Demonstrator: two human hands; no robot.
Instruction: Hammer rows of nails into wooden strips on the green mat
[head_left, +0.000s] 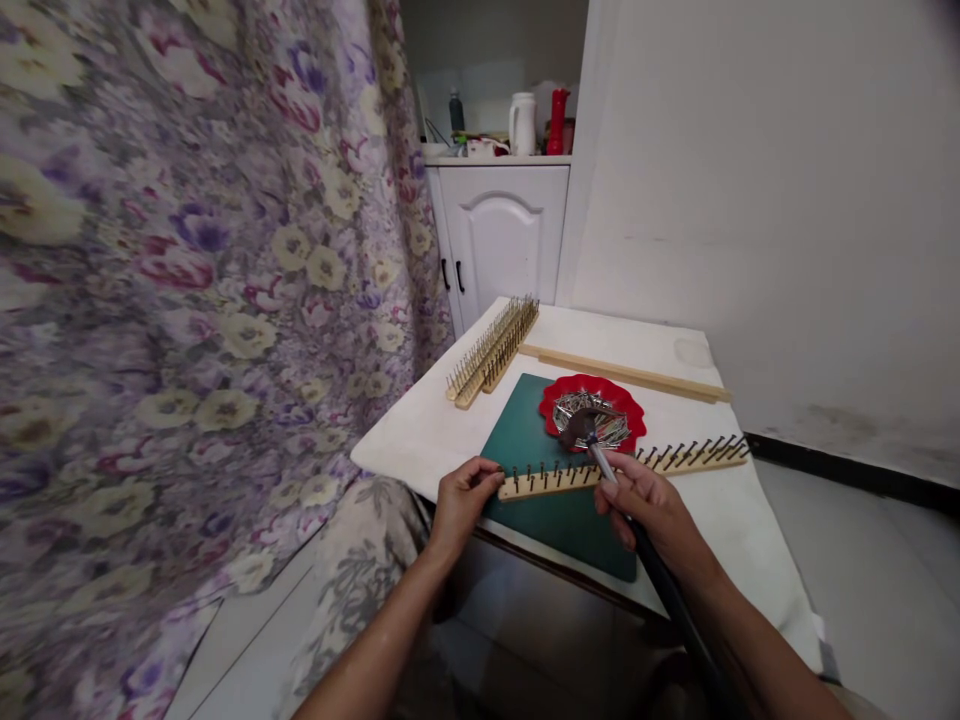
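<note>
My left hand (466, 502) is at the left end of a narrow wooden strip (534, 489). Its thumb and forefinger are pinched together, with a small dark bit, seemingly a nail, showing at the fingertips. Rows of dark nails stand up along the strip, and those toward the right lean over. My right hand (651, 505) grips a hammer (594, 450) by its shaft, its long black handle running back along my forearm. The hammer head hangs over a red scalloped dish (636, 412) filled with loose nails (611, 432). Beneath the strip lies a green mat (547, 532).
Nail-studded strips (495, 350) lie side by side at the table's far left. Bare wooden strips (637, 374) lie across the back of the white-covered table (750, 540). A floral curtain (225, 300) hangs on the left, a white wall (787, 200) stands right, and a cabinet (504, 225) behind.
</note>
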